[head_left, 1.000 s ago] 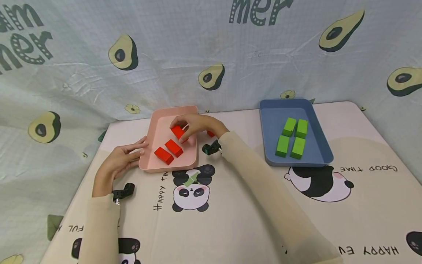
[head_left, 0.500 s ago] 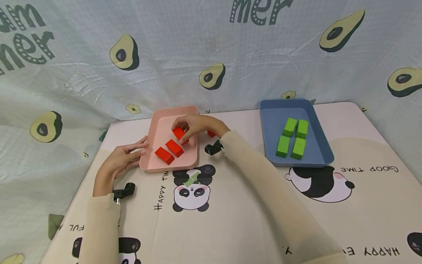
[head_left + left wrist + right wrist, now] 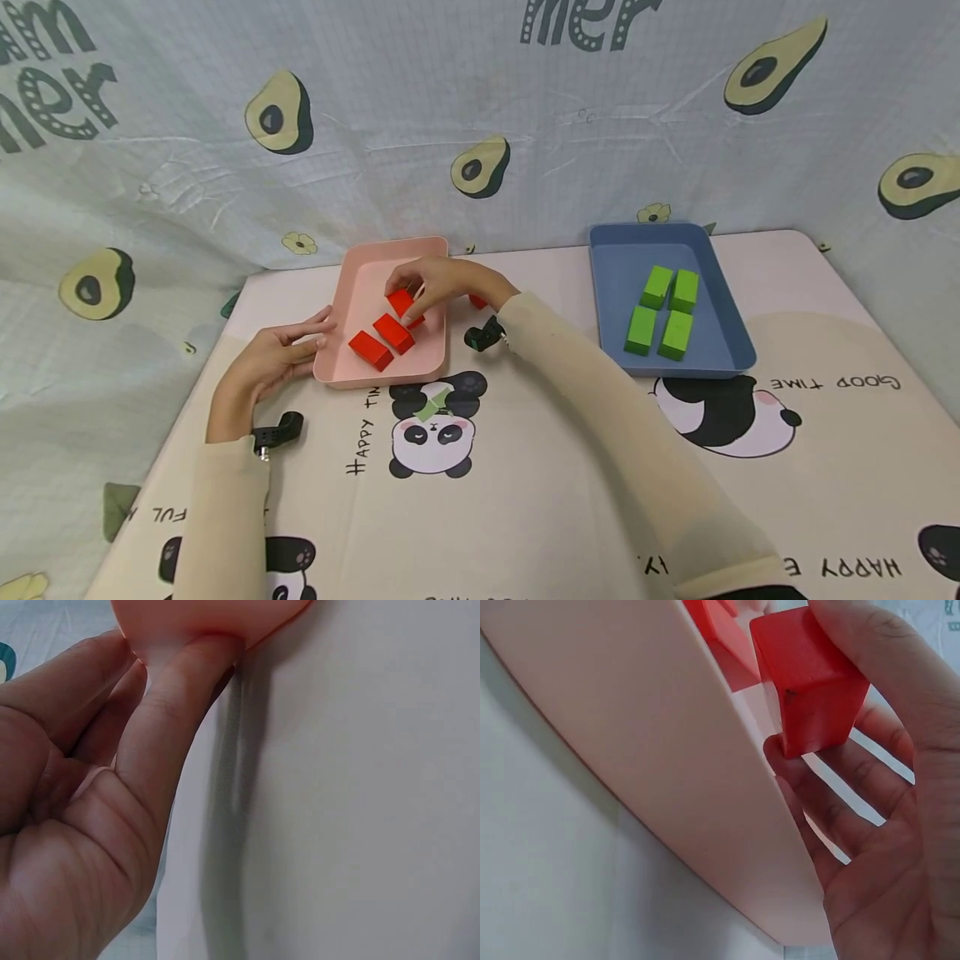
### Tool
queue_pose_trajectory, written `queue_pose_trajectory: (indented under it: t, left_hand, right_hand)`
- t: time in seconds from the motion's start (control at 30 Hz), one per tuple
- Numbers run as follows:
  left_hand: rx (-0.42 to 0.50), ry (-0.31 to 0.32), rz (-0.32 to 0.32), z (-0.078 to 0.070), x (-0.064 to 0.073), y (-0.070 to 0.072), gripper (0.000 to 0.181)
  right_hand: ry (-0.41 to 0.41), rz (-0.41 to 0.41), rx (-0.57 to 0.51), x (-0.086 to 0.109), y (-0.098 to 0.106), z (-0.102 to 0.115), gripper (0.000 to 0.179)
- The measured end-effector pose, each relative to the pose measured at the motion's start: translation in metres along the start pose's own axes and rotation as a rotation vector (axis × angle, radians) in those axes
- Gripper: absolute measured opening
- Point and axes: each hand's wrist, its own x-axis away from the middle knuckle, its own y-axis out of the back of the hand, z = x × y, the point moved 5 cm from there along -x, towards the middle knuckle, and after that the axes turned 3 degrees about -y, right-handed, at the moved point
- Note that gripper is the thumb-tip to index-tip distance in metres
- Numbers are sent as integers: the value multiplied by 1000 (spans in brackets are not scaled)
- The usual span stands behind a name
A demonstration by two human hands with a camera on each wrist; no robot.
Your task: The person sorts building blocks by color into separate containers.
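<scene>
My right hand (image 3: 442, 282) pinches a red block (image 3: 810, 671) between thumb and fingers, over the right side of the pink tray (image 3: 367, 267). In the right wrist view, that block is tilted just beyond the tray wall. Two more red blocks, a middle one (image 3: 393, 334) and a left one (image 3: 371, 351), lie slantwise in the tray. My left hand (image 3: 270, 362) touches the tray's left wall with its fingers fairly straight. In the left wrist view, thumb and fingers press against the tray's outer side (image 3: 195, 619).
Another red block (image 3: 477, 302) shows on the table, partly hidden behind my right wrist. At the right stands a blue tray (image 3: 615, 292) with several green blocks (image 3: 677, 335) in it. A patterned curtain (image 3: 390, 125) hangs behind the table.
The pinched red block sits slightly lower and nearer the middle red block than before. My left hand keeps its place at the pink tray. The head view has shifted a little.
</scene>
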Motion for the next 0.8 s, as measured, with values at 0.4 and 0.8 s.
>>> queue_pose_trajectory:
  t: [0.4,0.8]
  left_hand:
    - [-16,30,-3,-4,2,-2,60]
    - [-69,45,-37,-3,0,-2,57]
  right_hand:
    - [-25,-40,-31,15,3,-7,58]
    - [13,-170,63,53,28,1,44]
